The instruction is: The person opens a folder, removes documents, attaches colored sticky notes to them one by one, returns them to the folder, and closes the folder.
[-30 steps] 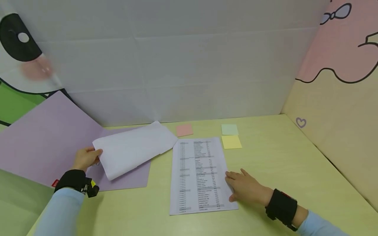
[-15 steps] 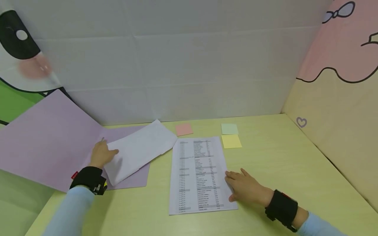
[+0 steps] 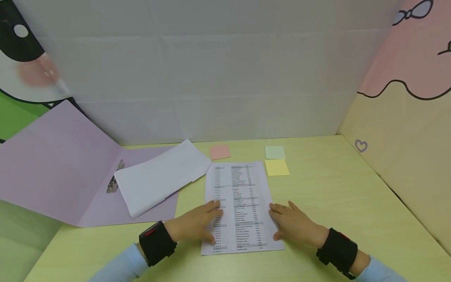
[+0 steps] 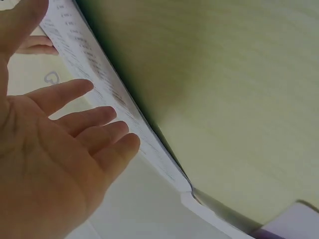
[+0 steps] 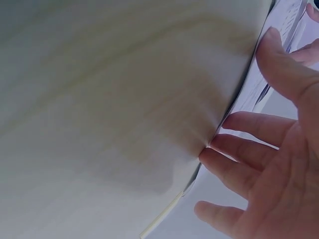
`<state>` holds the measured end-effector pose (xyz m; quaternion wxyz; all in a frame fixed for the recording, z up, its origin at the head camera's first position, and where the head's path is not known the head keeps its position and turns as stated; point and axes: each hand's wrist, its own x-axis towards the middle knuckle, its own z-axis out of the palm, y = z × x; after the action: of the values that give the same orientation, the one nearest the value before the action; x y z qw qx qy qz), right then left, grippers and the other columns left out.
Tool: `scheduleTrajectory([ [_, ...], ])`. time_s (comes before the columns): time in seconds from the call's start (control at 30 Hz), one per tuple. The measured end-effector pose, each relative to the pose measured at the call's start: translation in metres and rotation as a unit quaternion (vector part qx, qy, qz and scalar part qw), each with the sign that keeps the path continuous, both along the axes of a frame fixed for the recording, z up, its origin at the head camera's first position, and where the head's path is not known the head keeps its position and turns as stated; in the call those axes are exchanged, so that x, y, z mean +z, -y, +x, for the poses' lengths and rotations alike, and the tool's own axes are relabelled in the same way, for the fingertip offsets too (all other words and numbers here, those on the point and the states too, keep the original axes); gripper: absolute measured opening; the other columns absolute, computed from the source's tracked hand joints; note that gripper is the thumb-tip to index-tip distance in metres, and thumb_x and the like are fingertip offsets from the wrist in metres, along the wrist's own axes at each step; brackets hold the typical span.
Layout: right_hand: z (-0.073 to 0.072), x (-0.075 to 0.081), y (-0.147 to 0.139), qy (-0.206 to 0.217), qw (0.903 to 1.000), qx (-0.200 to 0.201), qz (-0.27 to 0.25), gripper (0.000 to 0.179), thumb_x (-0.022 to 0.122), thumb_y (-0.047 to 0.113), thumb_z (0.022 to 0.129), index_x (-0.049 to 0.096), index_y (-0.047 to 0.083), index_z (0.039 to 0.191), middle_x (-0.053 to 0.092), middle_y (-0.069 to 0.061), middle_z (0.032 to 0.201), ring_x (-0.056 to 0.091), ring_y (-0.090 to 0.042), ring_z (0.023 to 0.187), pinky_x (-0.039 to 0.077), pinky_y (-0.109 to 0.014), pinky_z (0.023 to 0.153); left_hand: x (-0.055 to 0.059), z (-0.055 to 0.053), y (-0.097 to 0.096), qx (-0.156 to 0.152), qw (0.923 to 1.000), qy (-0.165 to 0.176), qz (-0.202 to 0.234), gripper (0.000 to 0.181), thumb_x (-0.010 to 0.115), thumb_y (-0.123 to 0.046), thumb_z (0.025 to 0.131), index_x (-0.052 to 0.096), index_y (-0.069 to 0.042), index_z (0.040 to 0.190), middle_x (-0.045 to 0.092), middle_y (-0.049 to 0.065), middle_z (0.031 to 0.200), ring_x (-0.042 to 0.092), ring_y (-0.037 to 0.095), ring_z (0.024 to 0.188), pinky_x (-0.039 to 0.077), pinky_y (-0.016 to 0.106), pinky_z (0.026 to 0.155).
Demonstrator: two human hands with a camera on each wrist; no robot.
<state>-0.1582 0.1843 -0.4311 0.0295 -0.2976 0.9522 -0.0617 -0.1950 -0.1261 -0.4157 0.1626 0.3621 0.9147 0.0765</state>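
Observation:
A stack of printed sheets (image 3: 243, 207) lies on the table in the head view, its top page covered in columns of text. At its left edge my left hand (image 3: 195, 222) reaches over the margin with fingers extended. The left wrist view shows that hand (image 4: 65, 139) palm-side, fingers spread and nothing gripped. My right hand (image 3: 294, 222) rests along the stack's right edge, fingers spread. In the right wrist view the right hand's fingertips (image 5: 212, 149) touch the paper edge, with the thumb on the stack too.
To the left an open purple folder (image 3: 56, 164) has a metal clip (image 3: 114, 180) on its spine side. Blank white sheets (image 3: 162, 176) lie over it, their corner meeting the stack. Behind are pink (image 3: 220, 152), green (image 3: 275, 152) and yellow (image 3: 277, 167) sticky notes, before a grey wall (image 3: 225, 78).
My left hand has left the folder and the white sheets and moved right to the printed stack's left edge. The metal clip now shows. My right hand has stayed in place.

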Motion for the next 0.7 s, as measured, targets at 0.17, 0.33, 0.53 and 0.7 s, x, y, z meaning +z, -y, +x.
scheduleTrajectory([
  [0.17, 0.0, 0.003, 0.001, 0.0, 1.0, -0.003, -0.003, 0.075, 0.074, 0.039, 0.066, 0.054, -0.006, 0.123, 0.049, -0.021, 0.133, 0.045, -0.035, 0.123, 0.028, -0.061, 0.099, 0.002, 0.011, -0.011, -0.007, 0.9993, -0.006, -0.036, 0.082, 0.075, -0.038, 0.071, 0.04, -0.005, 0.138, 0.026, 0.012, 0.149, 0.026, 0.029, 0.137, 0.029, 0.042, 0.108],
  [0.33, 0.0, 0.003, 0.001, 0.012, 0.9998, -0.01, -0.007, 0.076, 0.075, 0.039, 0.065, 0.053, -0.005, 0.123, 0.048, -0.02, 0.133, 0.044, -0.036, 0.124, 0.027, -0.061, 0.1, 0.002, 0.014, -0.013, -0.001, 0.9991, -0.001, -0.042, 0.081, 0.075, -0.036, 0.072, 0.039, -0.007, 0.139, 0.025, 0.01, 0.15, 0.026, 0.027, 0.137, 0.028, 0.041, 0.108],
  [0.53, -0.023, 0.009, -0.007, 0.076, 0.9918, -0.052, -0.089, 0.062, 0.075, 0.031, 0.072, 0.057, -0.004, 0.12, 0.055, -0.017, 0.126, 0.05, -0.032, 0.117, 0.036, -0.054, 0.098, 0.003, 0.012, -0.013, -0.005, 0.9993, 0.004, -0.036, 0.075, 0.069, -0.039, 0.078, 0.038, -0.008, 0.139, 0.025, 0.011, 0.15, 0.025, 0.028, 0.137, 0.028, 0.041, 0.109],
  [0.7, -0.072, 0.016, -0.025, 0.083, 0.9459, -0.177, -0.259, 0.045, 0.066, 0.019, 0.083, 0.055, -0.004, 0.12, 0.057, -0.022, 0.119, 0.054, -0.037, 0.108, 0.045, -0.048, 0.087, 0.004, 0.015, -0.013, -0.009, 0.9999, -0.001, -0.007, 0.067, 0.064, -0.039, 0.082, 0.041, -0.008, 0.137, 0.03, 0.013, 0.148, 0.03, 0.029, 0.135, 0.03, 0.042, 0.107],
])
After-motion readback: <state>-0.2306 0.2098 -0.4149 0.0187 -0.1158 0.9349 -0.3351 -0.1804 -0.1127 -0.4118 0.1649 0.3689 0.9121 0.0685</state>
